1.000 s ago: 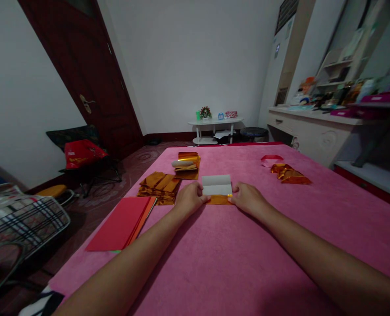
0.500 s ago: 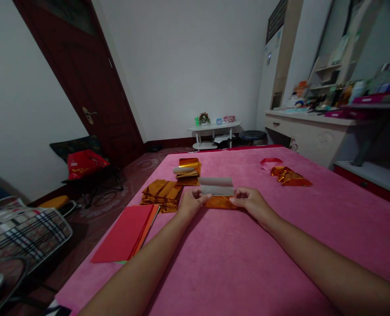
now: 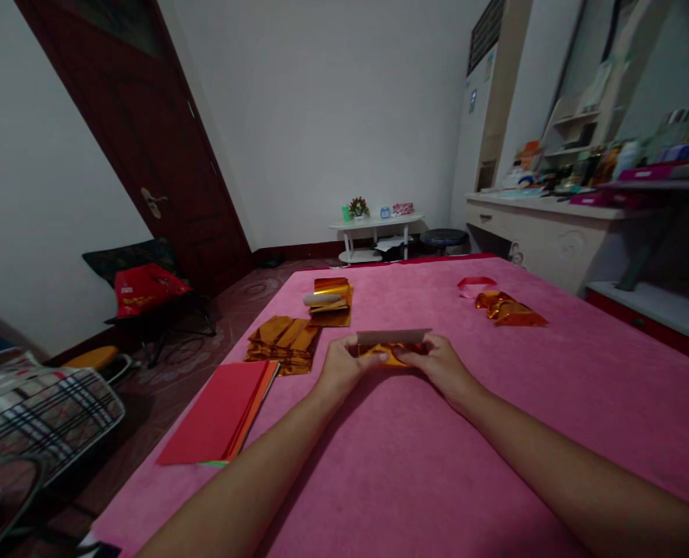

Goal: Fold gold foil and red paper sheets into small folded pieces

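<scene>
A sheet of gold foil paper (image 3: 394,337) with a dull grey back is held between both hands over the pink cloth. Its near part is folded up and shows shiny gold; the grey side rises behind. My left hand (image 3: 347,364) grips the left end, thumb pressed on the gold fold. My right hand (image 3: 437,364) grips the right end in the same way, thumb pointing inward. Left of my left hand lies a stack of folded gold papers (image 3: 286,341). Behind that stack is a pile of gold foil sheets (image 3: 332,298), one of them curled with its pale side showing.
Red and orange paper sheets (image 3: 219,411) lie at the left edge of the pink-covered table (image 3: 391,473). Crumpled gold foil (image 3: 510,310) and a pink-red paper band (image 3: 477,287) lie at the far right. A dresser (image 3: 542,221) stands beyond.
The grey upper part of the sheet has tilted and now shows as a narrower strip. Both thumbs have slid inward along the gold fold, closer together.
</scene>
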The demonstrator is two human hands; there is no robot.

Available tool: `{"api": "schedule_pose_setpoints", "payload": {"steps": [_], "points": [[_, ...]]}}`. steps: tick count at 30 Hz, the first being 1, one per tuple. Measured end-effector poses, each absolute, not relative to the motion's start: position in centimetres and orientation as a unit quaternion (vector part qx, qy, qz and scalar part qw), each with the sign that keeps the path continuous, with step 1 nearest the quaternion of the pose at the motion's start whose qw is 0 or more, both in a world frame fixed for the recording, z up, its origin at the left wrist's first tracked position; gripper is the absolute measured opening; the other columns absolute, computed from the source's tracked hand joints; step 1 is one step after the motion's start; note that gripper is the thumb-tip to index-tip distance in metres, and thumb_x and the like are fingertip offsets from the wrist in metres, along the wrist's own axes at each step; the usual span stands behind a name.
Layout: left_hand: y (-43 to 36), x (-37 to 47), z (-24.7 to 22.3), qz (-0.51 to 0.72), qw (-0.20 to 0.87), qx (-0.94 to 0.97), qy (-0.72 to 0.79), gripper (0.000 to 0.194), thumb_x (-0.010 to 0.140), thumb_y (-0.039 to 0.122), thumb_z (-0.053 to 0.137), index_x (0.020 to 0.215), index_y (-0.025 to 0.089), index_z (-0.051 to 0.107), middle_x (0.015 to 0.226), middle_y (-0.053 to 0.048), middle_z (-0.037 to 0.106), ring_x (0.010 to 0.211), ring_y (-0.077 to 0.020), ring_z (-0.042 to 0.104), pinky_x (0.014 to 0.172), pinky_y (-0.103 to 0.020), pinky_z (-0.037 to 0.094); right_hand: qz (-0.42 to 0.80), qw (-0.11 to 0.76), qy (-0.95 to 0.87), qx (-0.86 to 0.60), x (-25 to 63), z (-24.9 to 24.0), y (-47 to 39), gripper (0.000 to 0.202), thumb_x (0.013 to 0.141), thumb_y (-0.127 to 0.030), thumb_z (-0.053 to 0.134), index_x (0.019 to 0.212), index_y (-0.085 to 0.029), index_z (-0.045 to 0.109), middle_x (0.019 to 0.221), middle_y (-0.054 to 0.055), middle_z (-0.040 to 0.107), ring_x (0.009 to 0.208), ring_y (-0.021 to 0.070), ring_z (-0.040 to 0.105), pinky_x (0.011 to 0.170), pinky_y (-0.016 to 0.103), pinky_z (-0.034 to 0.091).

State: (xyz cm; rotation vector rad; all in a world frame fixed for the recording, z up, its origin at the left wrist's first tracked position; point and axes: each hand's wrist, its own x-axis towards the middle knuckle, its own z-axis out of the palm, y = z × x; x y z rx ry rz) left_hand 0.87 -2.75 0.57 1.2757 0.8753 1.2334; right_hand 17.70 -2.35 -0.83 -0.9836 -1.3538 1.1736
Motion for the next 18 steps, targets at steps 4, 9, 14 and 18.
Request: {"api": "schedule_pose_setpoints", "payload": {"steps": [4,9,14,18], "points": [[-2.77,0.93,0.35,0.517,0.540,0.535,0.394,0.034,0.053,0.031,0.081,0.077,0.009,0.072,0.072,-0.006,0.070,0.061,-0.0134,0.061,0.061,-0.023,0.047,0.520,0.519,-0.545,-0.404,17.50,-0.55,-2.48,0.036,0.055,-0.038,0.076,0.079,-0.013,0.070,0.074,0.006,0.068,0.070,0.0187,0.061,0.070,0.032,0.047],[-2.57,0.76,0.22,0.505,0.526,0.526,0.437,0.032,0.058,0.040,0.077,0.066,0.009,0.069,0.057,-0.003,0.066,0.044,-0.0087,0.053,0.045,-0.019,0.039,0.520,0.516,-0.527,-0.430,17.56,-0.31,-2.60,0.032,0.060,-0.043,0.072,0.070,-0.013,0.066,0.054,-0.001,0.058,0.048,0.0097,0.047,0.049,0.023,0.037],[-2.73,0.51,0.45,0.476,0.502,0.535,0.485,0.037,0.069,0.046,0.066,0.060,0.010,0.064,0.041,-0.002,0.057,0.035,-0.0080,0.045,0.038,-0.018,0.030,0.481,0.495,-0.553,-0.467,18.10,-0.69,-2.29,0.035,0.069,-0.048,0.062,0.064,-0.013,0.063,0.047,-0.004,0.047,0.041,0.0067,0.037,0.040,0.020,0.025],[-2.73,0.35,0.43,0.463,0.494,0.545,0.494,0.039,0.072,0.048,0.063,0.061,0.010,0.064,0.041,-0.003,0.058,0.034,-0.0078,0.044,0.038,-0.018,0.029,0.478,0.494,-0.551,-0.473,18.17,-0.85,-2.21,0.034,0.072,-0.048,0.059,0.064,-0.014,0.060,0.046,-0.004,0.046,0.039,0.0071,0.037,0.040,0.020,0.026]]}}
